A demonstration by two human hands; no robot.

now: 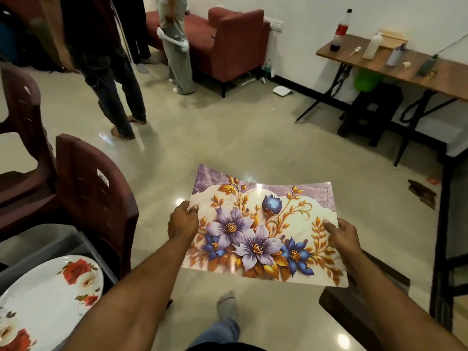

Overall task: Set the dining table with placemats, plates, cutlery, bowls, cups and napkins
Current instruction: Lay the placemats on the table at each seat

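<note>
chair sticker (103, 179): white label, left of frame, print too small to read
bottle label (339, 29): red, upper right, no legible txt

Open floor (228, 138) ahead; stacked chairs (83, 188) crowd left, dark table frame (442, 224) blocks right.

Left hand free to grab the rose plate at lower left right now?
Probably not as is: the left hand pinches the placemat edge, sharing the hold with the right hand. The plate lies unobstructed beside that forearm.
</note>
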